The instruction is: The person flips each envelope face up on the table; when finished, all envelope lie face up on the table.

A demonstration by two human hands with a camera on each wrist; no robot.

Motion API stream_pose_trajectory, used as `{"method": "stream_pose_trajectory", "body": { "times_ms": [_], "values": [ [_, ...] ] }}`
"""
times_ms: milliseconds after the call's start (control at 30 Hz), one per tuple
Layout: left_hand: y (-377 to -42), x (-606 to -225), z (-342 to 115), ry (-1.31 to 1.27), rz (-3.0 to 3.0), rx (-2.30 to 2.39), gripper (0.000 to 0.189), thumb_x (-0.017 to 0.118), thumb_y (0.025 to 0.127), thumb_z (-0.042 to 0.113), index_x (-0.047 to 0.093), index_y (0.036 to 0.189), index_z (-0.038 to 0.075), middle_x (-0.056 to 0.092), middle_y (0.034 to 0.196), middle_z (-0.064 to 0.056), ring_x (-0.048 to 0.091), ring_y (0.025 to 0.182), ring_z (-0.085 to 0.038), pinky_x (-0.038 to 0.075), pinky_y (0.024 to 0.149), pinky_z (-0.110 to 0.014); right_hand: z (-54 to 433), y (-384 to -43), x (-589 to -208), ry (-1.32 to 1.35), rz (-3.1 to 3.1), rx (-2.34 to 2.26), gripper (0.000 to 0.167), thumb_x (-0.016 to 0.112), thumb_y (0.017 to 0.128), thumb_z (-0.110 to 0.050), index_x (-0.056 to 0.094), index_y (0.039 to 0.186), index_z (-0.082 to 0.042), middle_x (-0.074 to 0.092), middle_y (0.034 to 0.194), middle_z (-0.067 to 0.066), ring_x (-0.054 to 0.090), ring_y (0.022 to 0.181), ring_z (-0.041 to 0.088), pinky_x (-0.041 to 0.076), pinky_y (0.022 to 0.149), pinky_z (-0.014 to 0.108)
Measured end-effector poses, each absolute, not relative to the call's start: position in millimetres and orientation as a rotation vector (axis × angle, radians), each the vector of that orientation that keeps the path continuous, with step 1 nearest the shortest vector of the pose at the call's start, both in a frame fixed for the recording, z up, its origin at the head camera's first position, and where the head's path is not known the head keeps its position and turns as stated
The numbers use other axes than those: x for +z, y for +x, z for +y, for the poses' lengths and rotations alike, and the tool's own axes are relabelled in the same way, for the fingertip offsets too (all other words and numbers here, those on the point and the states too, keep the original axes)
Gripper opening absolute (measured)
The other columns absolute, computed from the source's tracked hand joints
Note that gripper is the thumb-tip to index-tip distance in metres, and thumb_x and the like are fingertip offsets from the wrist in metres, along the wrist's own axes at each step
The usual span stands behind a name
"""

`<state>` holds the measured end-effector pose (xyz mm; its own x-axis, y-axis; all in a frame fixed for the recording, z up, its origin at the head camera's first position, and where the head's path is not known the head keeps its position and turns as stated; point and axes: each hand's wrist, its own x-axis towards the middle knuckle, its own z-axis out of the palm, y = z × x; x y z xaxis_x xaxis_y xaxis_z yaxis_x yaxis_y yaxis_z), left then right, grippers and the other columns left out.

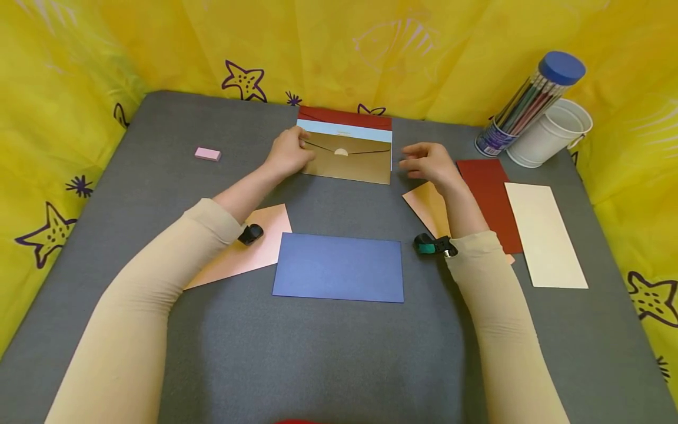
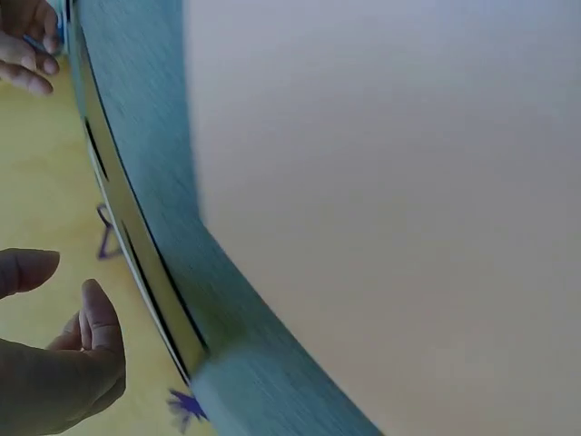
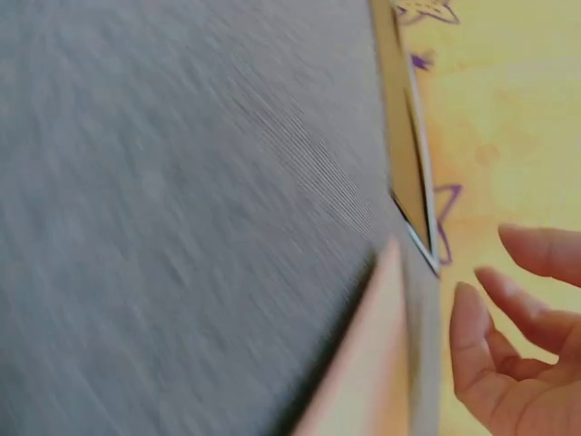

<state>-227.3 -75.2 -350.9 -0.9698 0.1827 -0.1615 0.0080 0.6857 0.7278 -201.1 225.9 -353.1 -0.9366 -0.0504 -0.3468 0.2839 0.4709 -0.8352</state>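
- Gold paper envelope [image 1: 346, 168] is already overlapping light-blue paper [image 1: 365, 133] and dark-red paper [image 1: 344, 117].
- Left hand [image 1: 288, 153], right hand [image 1: 431, 162] are flanking it, grips loose, empty.
- Blue rectangular paper [image 1: 339, 268] before it is seemingly remaining.

**Stationery table walled in by printed cloth**

This looks like a desk or craft nook; whether it belongs to a home, an office or a studio cannot be told. Bright yellow cloth [image 1: 175, 47] printed with purple-outlined starfish and pale fish hangs beyond the far edge of a dark grey, matt-topped table [image 1: 339, 365] and along both its sides. Paper goods and writing things point to desk work: near the table's far right corner, a blue-lidded cylindrical tub of pencils [image 1: 535, 100] beside a white, metal-looking bucket [image 1: 535, 144]; near its far edge, a gold paper envelope [image 1: 346, 168]; toward its far left, a small pink eraser-like block [image 1: 208, 154].
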Motion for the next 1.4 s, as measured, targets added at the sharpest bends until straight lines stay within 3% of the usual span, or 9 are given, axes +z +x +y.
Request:
{"method": "stream_pose_trajectory", "body": {
  "times_ms": [100, 200, 300, 433, 633, 1000, 1233, 1400],
  "values": [
    [-223, -348, -55, 0.219, 2.614, 1.209, 0.049, 0.056, 0.086, 0.010, 0.054, 0.133, 0.000, 0.058, 0.121, -0.018, 0.053, 0.108, -0.027, 0.044, 0.094, -0.036, 238, -199, -347, 0.150, 2.399, -1.396, 0.047, 0.059, 0.097, -0.015, 0.049, 0.139, 0.004, 0.050, 0.143, 0.021, 0.062, 0.106, 0.016, 0.055, 0.098, 0.031],
    [-217, -345, -32, 0.297, 2.544, 1.255, 0.046, 0.058, 0.085, 0.007, 0.057, 0.131, -0.001, 0.061, 0.121, -0.018, 0.055, 0.106, -0.024, 0.045, 0.092, -0.032, 251, -196, -342, 0.127, 2.406, -1.323, 0.048, 0.061, 0.097, -0.019, 0.049, 0.138, 0.004, 0.056, 0.135, 0.014, 0.062, 0.099, 0.009, 0.055, 0.089, 0.022],
    [-210, -343, -9, 0.388, 2.481, 1.276, 0.043, 0.061, 0.086, 0.007, 0.059, 0.128, -0.001, 0.063, 0.120, -0.018, 0.056, 0.107, -0.023, 0.045, 0.092, -0.030, 264, -194, -340, 0.135, 2.419, -1.260, 0.049, 0.063, 0.096, -0.021, 0.051, 0.136, 0.004, 0.064, 0.113, -0.001, 0.062, 0.086, 0.005, 0.054, 0.080, 0.019],
    [-202, -343, 21, 0.507, 2.427, 1.243, 0.040, 0.064, 0.086, 0.008, 0.062, 0.125, 0.000, 0.065, 0.122, -0.017, 0.058, 0.112, -0.024, 0.047, 0.098, -0.030, 281, -194, -340, 0.154, 2.422, -1.210, 0.051, 0.066, 0.094, -0.020, 0.051, 0.135, 0.005, 0.061, 0.087, -0.016, 0.062, 0.075, 0.001, 0.055, 0.074, 0.016],
    [-193, -350, 59, 0.612, 2.350, 1.114, 0.043, 0.069, 0.088, 0.014, 0.060, 0.128, 0.001, 0.063, 0.130, -0.015, 0.058, 0.121, -0.024, 0.047, 0.103, -0.032, 300, -193, -346, 0.165, 2.411, -1.127, 0.054, 0.067, 0.093, -0.023, 0.050, 0.137, 0.003, 0.063, 0.091, -0.018, 0.062, 0.080, -0.002, 0.055, 0.076, 0.015],
    [-186, -358, 106, 0.570, 2.398, 1.030, 0.046, 0.067, 0.089, 0.019, 0.058, 0.132, 0.007, 0.062, 0.130, -0.009, 0.057, 0.112, -0.020, 0.048, 0.089, -0.028, 316, -187, -345, 0.164, 2.384, -1.045, 0.054, 0.066, 0.094, -0.023, 0.050, 0.138, 0.004, 0.065, 0.088, -0.023, 0.060, 0.081, -0.006, 0.054, 0.075, 0.013],
    [-179, -364, 122, 0.468, 2.542, 0.850, 0.055, 0.076, 0.079, 0.020, 0.059, 0.131, 0.014, 0.064, 0.130, -0.001, 0.051, 0.126, -0.020, 0.041, 0.103, -0.026, 319, -185, -348, 0.187, 2.390, -1.044, 0.054, 0.070, 0.091, -0.020, 0.052, 0.135, 0.006, 0.064, 0.089, -0.020, 0.059, 0.078, -0.006, 0.053, 0.073, 0.011],
    [-175, -371, 126, 0.430, 2.607, 0.766, 0.055, 0.084, 0.073, 0.021, 0.062, 0.123, 0.014, 0.061, 0.126, -0.003, 0.048, 0.123, -0.020, 0.039, 0.104, -0.026, 320, -185, -351, 0.172, 2.413, -1.041, 0.055, 0.075, 0.087, -0.020, 0.055, 0.131, 0.007, 0.063, 0.084, -0.016, 0.057, 0.074, -0.003, 0.051, 0.069, 0.010]
  ]
}}
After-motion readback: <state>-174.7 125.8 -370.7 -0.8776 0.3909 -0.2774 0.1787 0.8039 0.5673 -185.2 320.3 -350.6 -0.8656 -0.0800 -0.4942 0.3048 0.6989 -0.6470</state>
